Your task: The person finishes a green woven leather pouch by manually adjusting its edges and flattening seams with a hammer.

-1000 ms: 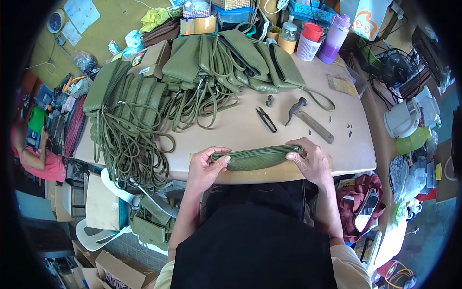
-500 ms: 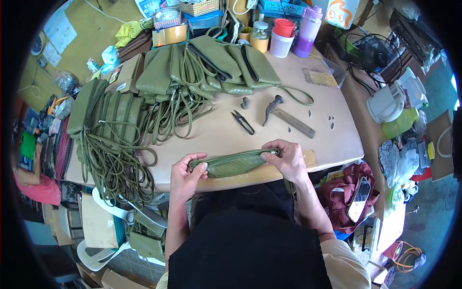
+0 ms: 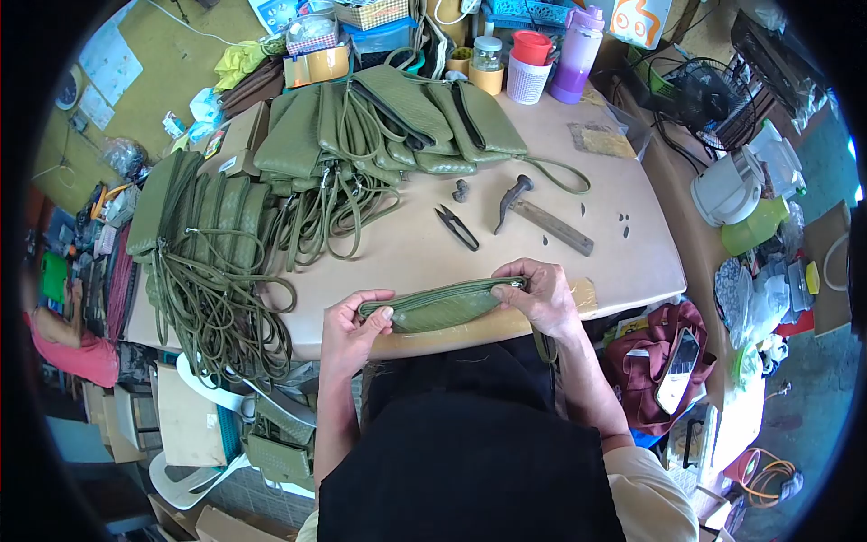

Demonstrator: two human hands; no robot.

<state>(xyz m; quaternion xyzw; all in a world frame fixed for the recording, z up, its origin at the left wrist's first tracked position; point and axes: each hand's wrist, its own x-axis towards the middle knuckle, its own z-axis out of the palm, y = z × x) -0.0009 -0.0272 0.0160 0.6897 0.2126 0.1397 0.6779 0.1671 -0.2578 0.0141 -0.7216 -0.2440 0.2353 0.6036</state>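
Note:
A green zippered pouch [image 3: 442, 307] is stretched between my two hands at the table's front edge. Its left end is pinched by my left hand [image 3: 355, 327], with the thumb on the near face. My right hand [image 3: 539, 296] grips the right end, close to the zipper's end, and a green strap hangs below that hand. Beyond the pouch lie black thread snips [image 3: 457, 228], a hammer [image 3: 547, 222] with a wooden handle, and a small dark metal piece [image 3: 461, 191].
Green pouches [image 3: 302, 135] with straps are piled at the back and left of the table [image 3: 637, 235]. Cups and a purple bottle [image 3: 576, 56] stand at the back. A maroon bag [image 3: 637, 370] with a phone is at the right. Another person [image 3: 77, 339] is at far left.
The view has shifted slightly. My hands keep the same hold on the pouch, with no clear movement of it. The other person's arm at far left has changed position a little.

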